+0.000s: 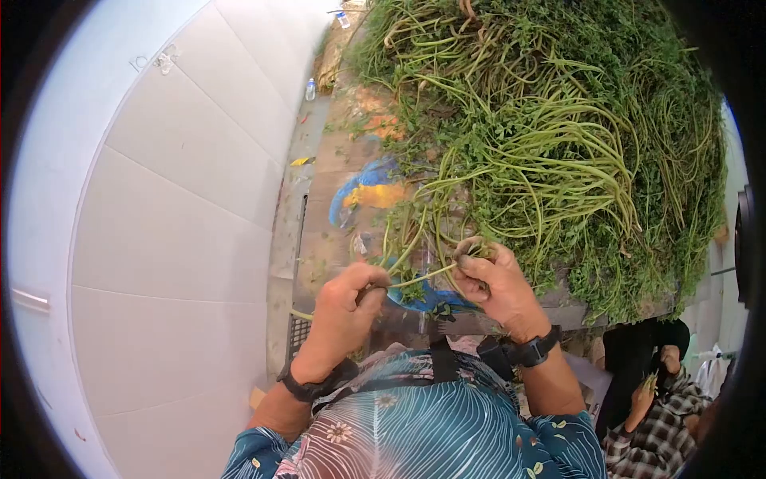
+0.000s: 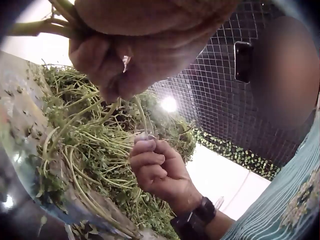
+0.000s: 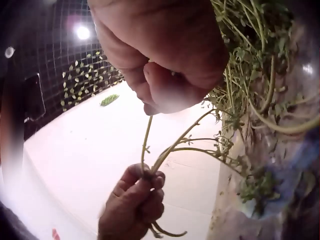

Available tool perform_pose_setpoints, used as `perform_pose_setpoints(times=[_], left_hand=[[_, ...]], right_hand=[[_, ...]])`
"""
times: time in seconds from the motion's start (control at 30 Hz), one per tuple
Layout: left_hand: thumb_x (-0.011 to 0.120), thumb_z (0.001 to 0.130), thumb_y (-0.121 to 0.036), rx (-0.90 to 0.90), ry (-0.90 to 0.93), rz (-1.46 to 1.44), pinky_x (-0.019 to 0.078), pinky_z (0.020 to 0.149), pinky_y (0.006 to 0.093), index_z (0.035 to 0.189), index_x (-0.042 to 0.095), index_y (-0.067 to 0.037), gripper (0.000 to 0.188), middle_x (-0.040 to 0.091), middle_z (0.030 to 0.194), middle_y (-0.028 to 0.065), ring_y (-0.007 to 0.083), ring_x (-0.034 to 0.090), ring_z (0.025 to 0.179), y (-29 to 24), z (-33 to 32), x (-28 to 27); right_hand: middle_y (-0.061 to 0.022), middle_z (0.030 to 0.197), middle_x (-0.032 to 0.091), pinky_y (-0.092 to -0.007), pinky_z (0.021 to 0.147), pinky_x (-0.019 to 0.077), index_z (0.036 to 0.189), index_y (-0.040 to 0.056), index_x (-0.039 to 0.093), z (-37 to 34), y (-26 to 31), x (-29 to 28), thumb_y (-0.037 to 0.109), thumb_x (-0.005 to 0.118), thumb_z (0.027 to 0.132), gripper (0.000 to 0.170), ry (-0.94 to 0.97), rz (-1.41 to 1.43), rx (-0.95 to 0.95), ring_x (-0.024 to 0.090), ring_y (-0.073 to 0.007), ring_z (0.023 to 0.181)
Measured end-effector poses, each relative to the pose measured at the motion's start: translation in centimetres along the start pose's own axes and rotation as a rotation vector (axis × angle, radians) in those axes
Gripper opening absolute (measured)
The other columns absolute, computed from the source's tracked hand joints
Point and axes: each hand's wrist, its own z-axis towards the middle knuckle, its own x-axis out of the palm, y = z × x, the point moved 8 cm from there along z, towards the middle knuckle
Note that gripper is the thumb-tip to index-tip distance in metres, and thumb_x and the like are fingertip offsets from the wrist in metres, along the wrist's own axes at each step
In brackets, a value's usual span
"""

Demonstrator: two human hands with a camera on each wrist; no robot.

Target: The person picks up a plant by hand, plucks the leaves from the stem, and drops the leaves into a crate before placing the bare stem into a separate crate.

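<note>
My left hand grips a few leafy green stems near one end. Cut-looking ends poke out below that fist in the right wrist view. Thumb and fingers of my right hand pinch one thin stem, which stretches across to the left hand. Both hands are above the table's near edge, in front of the body. Beyond them a large heap of stemmed greens spreads over the table, long pale stems lying on top of darker leaves. Part of the right palm is hidden behind its curled fingers.
The wooden table has blue and yellow paint-like patches and scattered leaf bits. A pale panel wall runs along the left, with a plastic bottle near its foot. Another person in a checked shirt sits at the lower right.
</note>
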Motion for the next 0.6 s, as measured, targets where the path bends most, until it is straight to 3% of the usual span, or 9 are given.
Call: perform_pose_setpoints(times=[0.13,0.23,0.33,0.43,0.53,0.6], left_hand=[[0.055,0.072,0.005,0.090,0.008,0.069,0.0448,0.065,0.0267,0.085,0.057,0.000,0.014,0.058,0.079,0.0093,0.0178,0.057,0.073,-0.7,0.3,-0.3],[0.055,0.072,0.006,0.125,0.015,0.102,0.0452,0.065,0.0278,0.084,0.057,0.000,0.014,0.058,0.080,0.0110,0.0210,0.058,0.073,-1.3,0.5,-0.6],[0.056,0.071,0.006,0.154,0.025,0.153,0.0456,0.065,0.0292,0.083,0.058,0.000,0.014,0.058,0.079,0.0118,0.0242,0.059,0.073,-1.7,0.4,-0.9],[0.058,0.071,0.005,0.187,0.051,0.229,0.0462,0.065,0.0308,0.084,0.058,-0.001,0.014,0.058,0.079,0.0121,0.0270,0.059,0.073,-2.0,0.1,-0.4],[0.059,0.071,0.003,0.196,0.100,0.279,0.0467,0.065,0.0322,0.084,0.058,-0.002,0.014,0.059,0.079,0.0125,0.0288,0.058,0.074,-2.1,-0.1,0.1],[0.060,0.071,0.003,0.193,0.133,0.276,0.0469,0.065,0.0328,0.085,0.057,-0.002,0.015,0.059,0.080,0.0128,0.0294,0.058,0.074,-1.7,-0.3,0.4]], right_hand=[[-0.0009,0.069,0.056,-0.0186,0.046,0.0342,0.091,0.0030,0.057,-0.7,1.3,-0.4,0.005,0.057,0.077,0.015,-0.149,-0.402,0.011,0.046,-0.0048,0.053],[-0.0020,0.074,0.059,-0.0218,0.046,0.0364,0.086,0.0017,0.059,-0.6,2.0,-0.8,0.005,0.055,0.075,0.012,-0.095,-0.802,-0.090,0.048,-0.0066,0.056],[-0.0041,0.064,0.058,-0.0290,0.051,0.0424,0.088,0.0010,0.060,-0.5,1.4,-0.6,0.006,0.059,0.072,0.018,-0.036,-0.947,-0.005,0.055,-0.0127,0.056],[-0.0156,0.066,0.060,-0.0370,0.055,0.0445,0.091,0.0005,0.059,-0.4,1.0,1.4,0.005,0.057,0.070,0.022,0.131,-1.441,-0.197,0.058,-0.0284,0.060],[-0.0245,0.073,0.057,-0.0435,0.061,0.0445,0.095,-0.0005,0.056,-0.4,0.7,1.4,0.006,0.055,0.069,0.027,0.065,-1.412,-0.441,0.056,-0.0405,0.067],[-0.0199,0.072,0.059,-0.0397,0.058,0.0451,0.095,-0.0005,0.055,0.4,1.8,-0.3,0.005,0.053,0.071,0.025,-0.114,-1.454,-0.425,0.057,-0.0327,0.063]])
